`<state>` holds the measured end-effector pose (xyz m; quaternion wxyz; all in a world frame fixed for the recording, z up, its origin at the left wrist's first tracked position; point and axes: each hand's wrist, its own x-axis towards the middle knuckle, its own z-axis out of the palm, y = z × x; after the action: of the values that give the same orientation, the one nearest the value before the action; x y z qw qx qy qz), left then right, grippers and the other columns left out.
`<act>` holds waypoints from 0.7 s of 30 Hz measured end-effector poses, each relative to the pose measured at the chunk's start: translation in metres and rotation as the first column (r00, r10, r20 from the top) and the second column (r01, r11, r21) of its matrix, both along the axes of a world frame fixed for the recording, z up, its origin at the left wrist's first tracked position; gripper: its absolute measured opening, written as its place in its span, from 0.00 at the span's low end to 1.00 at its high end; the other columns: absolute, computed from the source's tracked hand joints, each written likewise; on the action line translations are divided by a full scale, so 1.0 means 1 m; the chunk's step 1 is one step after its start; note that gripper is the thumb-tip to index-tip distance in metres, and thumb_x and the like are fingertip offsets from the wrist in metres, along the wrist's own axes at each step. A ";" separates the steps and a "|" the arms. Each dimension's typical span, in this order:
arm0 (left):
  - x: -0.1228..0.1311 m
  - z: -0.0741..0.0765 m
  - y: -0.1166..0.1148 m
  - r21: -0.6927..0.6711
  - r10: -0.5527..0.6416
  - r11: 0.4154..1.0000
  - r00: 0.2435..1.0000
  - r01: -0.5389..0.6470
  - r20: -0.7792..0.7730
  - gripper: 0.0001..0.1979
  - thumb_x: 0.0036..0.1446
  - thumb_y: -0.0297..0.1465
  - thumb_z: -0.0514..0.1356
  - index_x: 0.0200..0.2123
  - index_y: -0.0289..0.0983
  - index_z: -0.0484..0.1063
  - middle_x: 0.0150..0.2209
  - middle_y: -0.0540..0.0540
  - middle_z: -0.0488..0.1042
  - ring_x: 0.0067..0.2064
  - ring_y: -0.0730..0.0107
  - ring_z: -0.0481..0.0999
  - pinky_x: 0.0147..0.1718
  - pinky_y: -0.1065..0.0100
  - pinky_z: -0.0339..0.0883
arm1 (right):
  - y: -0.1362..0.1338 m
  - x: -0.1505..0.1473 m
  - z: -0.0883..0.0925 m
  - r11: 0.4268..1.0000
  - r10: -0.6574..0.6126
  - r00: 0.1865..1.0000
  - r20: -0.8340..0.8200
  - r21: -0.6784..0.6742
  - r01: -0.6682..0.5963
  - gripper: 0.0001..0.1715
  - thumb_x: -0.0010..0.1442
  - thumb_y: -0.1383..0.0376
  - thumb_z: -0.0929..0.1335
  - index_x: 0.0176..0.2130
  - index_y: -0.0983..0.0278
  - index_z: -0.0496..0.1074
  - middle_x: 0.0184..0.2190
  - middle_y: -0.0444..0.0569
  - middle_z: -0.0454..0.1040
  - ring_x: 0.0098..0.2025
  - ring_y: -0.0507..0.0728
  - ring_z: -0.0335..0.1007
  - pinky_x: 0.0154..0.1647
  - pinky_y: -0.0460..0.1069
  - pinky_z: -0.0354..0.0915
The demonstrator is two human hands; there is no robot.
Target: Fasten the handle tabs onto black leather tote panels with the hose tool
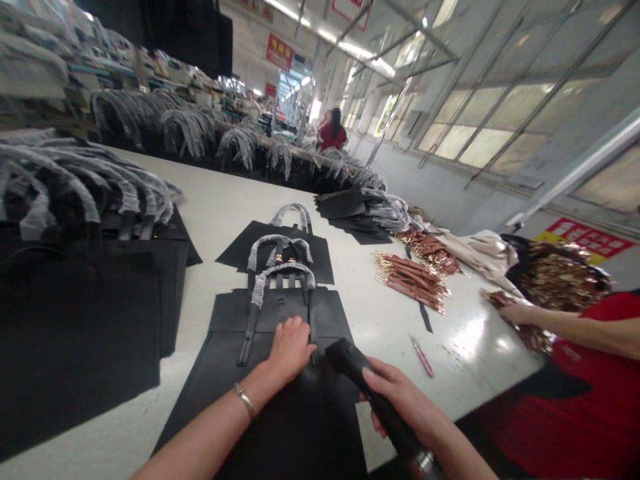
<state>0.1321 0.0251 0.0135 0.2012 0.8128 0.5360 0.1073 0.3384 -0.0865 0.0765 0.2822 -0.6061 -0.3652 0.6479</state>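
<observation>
A flat black bag panel (227, 393) lies on the table in front of me, with a plastic-wrapped handle (259, 287) attached at its upper part. My left hand (291, 348) rests on the panel between the handle's ends, fingers curled under and thumb against the right end; what the fingers hold is hidden. My right hand (395, 393) grips a black hand-held tool (347, 360) with a wide, wedge-shaped head, just right of the left hand and over the panel's right edge. Beyond the handle lie further black bag pieces (320, 257) with wrapped handles and small gold fittings.
Stacked black bag panels (100, 320) with wrapped handles fill the left. On the right of the table (350, 313) are brown straps (413, 280) with gold clasps, pink-handled snips (424, 360) and a black strip (425, 317). A co-worker's arm (575, 327) reaches in from the right.
</observation>
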 end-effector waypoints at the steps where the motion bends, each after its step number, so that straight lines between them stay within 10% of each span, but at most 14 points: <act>1: -0.001 0.001 0.008 -0.067 -0.017 0.998 1.000 0.018 0.024 0.09 0.55 0.32 0.63 0.38 0.34 0.74 0.43 0.38 0.73 0.48 0.50 0.71 0.47 0.55 0.63 | -0.002 0.000 -0.001 1.000 -0.011 1.000 -0.011 -0.004 0.011 0.34 0.59 0.49 0.67 0.58 0.62 0.60 0.29 0.44 0.71 0.17 0.49 0.69 0.14 0.41 0.63; 11: 0.008 0.002 0.038 -0.259 -0.076 0.953 0.953 0.155 0.293 0.05 0.56 0.32 0.60 0.30 0.37 0.69 0.27 0.50 0.72 0.31 0.69 0.70 0.29 0.70 0.55 | -0.040 -0.003 -0.008 0.996 -0.080 0.993 -0.086 -0.043 0.076 0.44 0.56 0.47 0.69 0.64 0.58 0.54 0.31 0.45 0.72 0.18 0.48 0.69 0.15 0.41 0.63; 21: 0.044 -0.009 0.019 -0.459 -0.085 0.829 0.883 0.320 0.462 0.12 0.53 0.37 0.55 0.23 0.38 0.58 0.18 0.56 0.56 0.21 0.77 0.53 0.20 0.72 0.44 | -0.043 -0.001 -0.010 0.951 -0.295 0.954 -0.055 0.079 0.299 0.40 0.59 0.49 0.67 0.63 0.60 0.55 0.30 0.44 0.72 0.18 0.48 0.67 0.16 0.43 0.63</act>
<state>0.1766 0.0444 0.0046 0.5358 0.7374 0.3967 0.1083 0.3370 -0.1291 0.0667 0.4102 -0.6274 -0.2916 0.5942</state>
